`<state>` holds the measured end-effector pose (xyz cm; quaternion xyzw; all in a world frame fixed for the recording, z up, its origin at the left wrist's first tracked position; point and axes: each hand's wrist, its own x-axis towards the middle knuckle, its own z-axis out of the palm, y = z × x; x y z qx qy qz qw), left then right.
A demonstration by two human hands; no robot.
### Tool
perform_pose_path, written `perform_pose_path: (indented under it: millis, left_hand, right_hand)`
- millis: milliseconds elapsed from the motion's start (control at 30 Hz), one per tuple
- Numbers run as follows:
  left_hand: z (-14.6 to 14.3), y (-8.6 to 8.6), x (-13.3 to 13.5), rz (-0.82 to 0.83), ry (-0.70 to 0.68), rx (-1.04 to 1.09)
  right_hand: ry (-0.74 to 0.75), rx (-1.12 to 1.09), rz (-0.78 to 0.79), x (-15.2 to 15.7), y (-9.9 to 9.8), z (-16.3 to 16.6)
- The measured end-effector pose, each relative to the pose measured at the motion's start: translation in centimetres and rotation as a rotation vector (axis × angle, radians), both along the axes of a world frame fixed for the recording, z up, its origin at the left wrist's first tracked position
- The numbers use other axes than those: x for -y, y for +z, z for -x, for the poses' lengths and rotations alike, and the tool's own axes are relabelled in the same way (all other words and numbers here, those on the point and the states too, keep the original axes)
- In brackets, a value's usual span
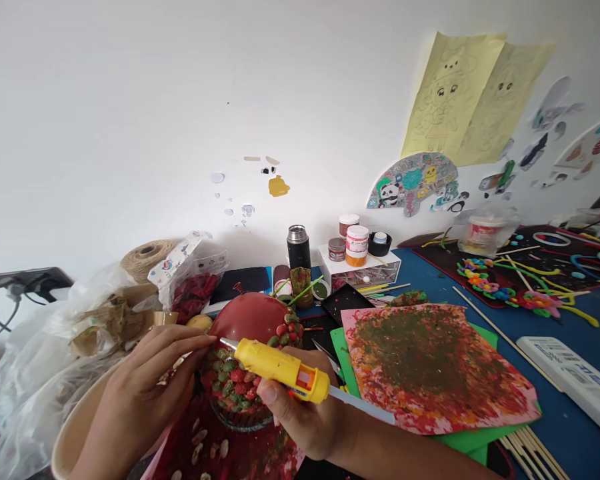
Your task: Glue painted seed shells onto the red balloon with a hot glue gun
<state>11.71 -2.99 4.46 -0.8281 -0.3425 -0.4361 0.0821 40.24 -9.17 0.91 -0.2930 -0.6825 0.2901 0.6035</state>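
Note:
My right hand [313, 410] is wrapped round a yellow hot glue gun [275, 365], with a pale glue stick [363, 405] jutting from its back end. The gun's metal nozzle points left, close to the fingertips of my left hand [153, 367]. Those fingertips are drawn together beside a dark red balloon [253, 320]; anything between them is too hidden to name. Red and green painted shell-like pieces [235, 380] cover the balloon's lower part. Below it lies a red-stained sheet [230, 460] with several pale shells [224, 448] on it.
A paint-smeared sheet [430, 367] lies right over green paper. A black thermos [299, 245] and paint jars [357, 243] stand by the wall. Twine [147, 259] and plastic bags [35, 393] fill the left. A white power strip [575, 380] and wooden sticks [535, 453] lie right.

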Motion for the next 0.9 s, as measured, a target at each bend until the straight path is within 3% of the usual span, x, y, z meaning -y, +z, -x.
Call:
perform_pose_path:
  millis: [367, 567, 767, 900]
  left_hand:
    - [0.1, -0.4, 0.3, 0.095, 0.005, 0.101]
    - [0.6, -0.3, 0.0, 0.118, 0.154, 0.187]
    - [0.8, 1.0, -0.5, 0.219, 0.314, 0.321]
    - [0.8, 2.5, -1.1, 0.399, 0.373, 0.382]
  right_hand:
    - [-0.053, 0.107, -0.059, 0.0, -0.7, 0.0]
    - [-0.061, 0.088, -0.077, -0.1, -0.8, 0.2]
    - [-0.058, 0.041, -0.128, -0.3, -0.9, 0.3]
    - [-0.066, 0.008, -0.117, -0.2, -0.2, 0.0]
